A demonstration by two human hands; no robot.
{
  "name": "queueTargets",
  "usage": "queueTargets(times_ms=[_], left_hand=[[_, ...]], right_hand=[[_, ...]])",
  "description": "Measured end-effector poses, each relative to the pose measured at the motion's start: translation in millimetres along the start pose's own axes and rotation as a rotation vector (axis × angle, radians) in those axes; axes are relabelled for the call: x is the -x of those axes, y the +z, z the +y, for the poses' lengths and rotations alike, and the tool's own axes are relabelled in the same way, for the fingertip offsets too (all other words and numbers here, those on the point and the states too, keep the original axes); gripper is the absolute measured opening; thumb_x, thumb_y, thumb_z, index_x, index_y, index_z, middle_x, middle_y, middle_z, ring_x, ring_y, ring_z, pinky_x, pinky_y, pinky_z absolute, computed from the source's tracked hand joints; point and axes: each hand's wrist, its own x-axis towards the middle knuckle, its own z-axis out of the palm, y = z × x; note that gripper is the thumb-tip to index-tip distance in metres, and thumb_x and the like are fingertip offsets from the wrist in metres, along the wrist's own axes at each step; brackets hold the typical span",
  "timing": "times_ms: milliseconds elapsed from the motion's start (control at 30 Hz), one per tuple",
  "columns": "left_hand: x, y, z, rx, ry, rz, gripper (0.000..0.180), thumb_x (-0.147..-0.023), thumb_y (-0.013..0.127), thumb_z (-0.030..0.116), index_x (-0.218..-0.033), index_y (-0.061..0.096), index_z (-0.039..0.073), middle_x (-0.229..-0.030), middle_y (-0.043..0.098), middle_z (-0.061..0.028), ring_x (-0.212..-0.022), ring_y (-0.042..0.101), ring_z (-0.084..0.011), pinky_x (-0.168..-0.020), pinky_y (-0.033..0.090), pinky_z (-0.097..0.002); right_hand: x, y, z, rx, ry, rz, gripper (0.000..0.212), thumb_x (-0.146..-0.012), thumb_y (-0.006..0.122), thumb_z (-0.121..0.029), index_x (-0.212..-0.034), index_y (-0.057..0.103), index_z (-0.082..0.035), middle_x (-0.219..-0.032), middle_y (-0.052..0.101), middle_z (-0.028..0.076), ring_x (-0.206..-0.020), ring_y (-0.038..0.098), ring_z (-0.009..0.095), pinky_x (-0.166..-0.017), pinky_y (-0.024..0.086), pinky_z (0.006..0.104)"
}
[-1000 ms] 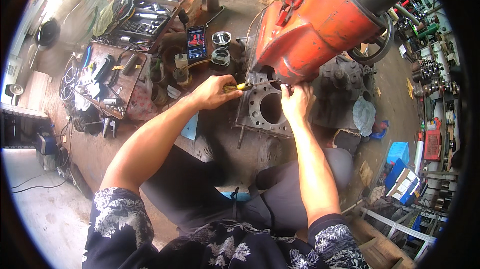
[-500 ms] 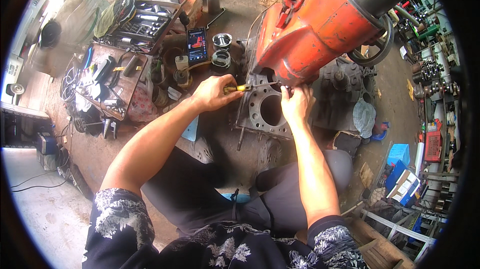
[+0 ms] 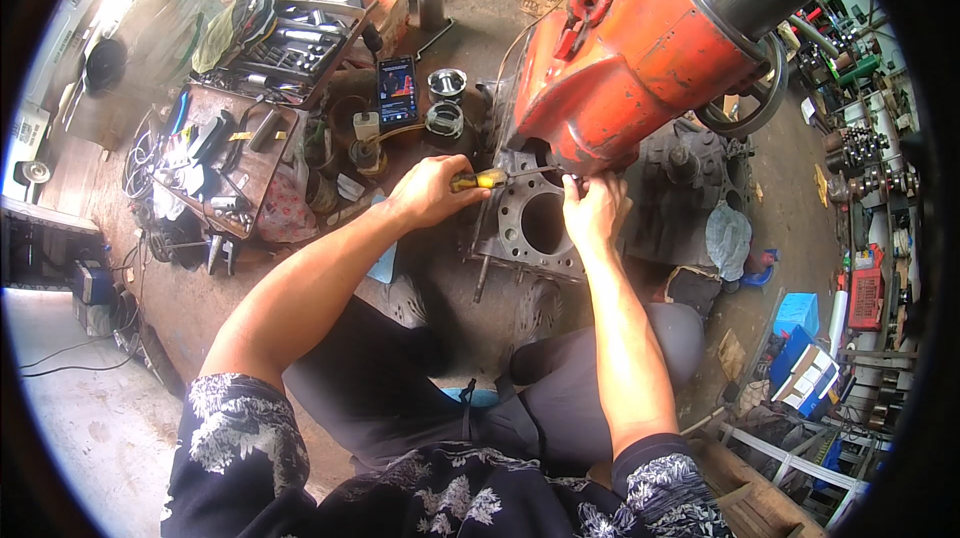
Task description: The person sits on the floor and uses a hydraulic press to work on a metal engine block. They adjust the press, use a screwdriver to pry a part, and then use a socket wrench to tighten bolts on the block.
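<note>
The left hand (image 3: 428, 194) has its fingers clamped on a yellow-handled screwdriver (image 3: 492, 178). Its tip reaches the right hand (image 3: 592, 210), whose fingers pinch something small under the orange engine housing (image 3: 640, 58), just above the cylinder block (image 3: 535, 228). Probably a prying or fastening step; steady tip pressure comes next.

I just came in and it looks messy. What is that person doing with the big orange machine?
A person sits on the floor by an orange engine. The left hand grips a yellow-handled screwdriver, its tip pointing under the engine. The right hand rests on a grey metal block with a round hole. Tool trays lie nearby.
</note>
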Motion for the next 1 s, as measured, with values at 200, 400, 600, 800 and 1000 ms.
queueTargets(times_ms=[200,400,600,800,1000], left_hand=[[1,-3,5,0.067,-0.113,-0.052,0.058,-0.09,0.077,0.052,-0.112,0.069,-0.001,-0.099,0.075,-0.0235,-0.091,0.074,-0.0339,-0.082,0.056,-0.0429],[0,-2,3,0.108,-0.11,-0.056,0.061,-0.089,0.077,0.055,-0.112,0.07,-0.001,-0.098,0.075,-0.0234,-0.092,0.074,-0.0334,-0.082,0.056,-0.0425],[0,-4,7,0.107,-0.139,-0.07,0.064,-0.088,0.077,0.057,-0.115,0.07,-0.001,-0.101,0.074,-0.0246,-0.096,0.074,-0.0354,-0.084,0.056,-0.0438],[0,-8,11,0.13,-0.172,-0.074,0.065,-0.086,0.077,0.06,-0.114,0.071,0.001,-0.098,0.075,-0.024,-0.095,0.074,-0.0369,-0.082,0.057,-0.0444],[-2,-10,14,0.159,-0.208,-0.097,0.068,-0.086,0.076,0.062,-0.113,0.07,0.0,-0.093,0.073,-0.0244,-0.088,0.073,-0.0366,-0.079,0.055,-0.0452]], right_hand=[[1,-3,-3,0.034,-0.026,0.061,0.029,-0.085,0.08,-0.028,-0.106,0.07,-0.011,-0.108,0.065,0.012,-0.111,0.057,0.039,-0.089,0.046,0.0559],[-1,0,1,-0.039,-0.002,-0.002,0.028,-0.086,0.079,-0.026,-0.107,0.071,-0.01,-0.114,0.067,0.013,-0.114,0.057,0.04,-0.093,0.046,0.0551],[-4,7,11,-0.091,-0.067,0.005,0.027,-0.086,0.078,-0.024,-0.105,0.072,-0.006,-0.113,0.07,0.017,-0.113,0.061,0.038,-0.095,0.046,0.0529],[-6,2,8,-0.203,-0.083,0.007,0.023,-0.085,0.078,-0.018,-0.101,0.073,-0.004,-0.106,0.07,0.02,-0.103,0.064,0.042,-0.091,0.048,0.0518],[-12,-9,2,-0.237,-0.162,0.01,0.02,-0.084,0.077,-0.014,-0.1,0.076,-0.002,-0.105,0.072,0.023,-0.097,0.066,0.044,-0.089,0.051,0.052]])
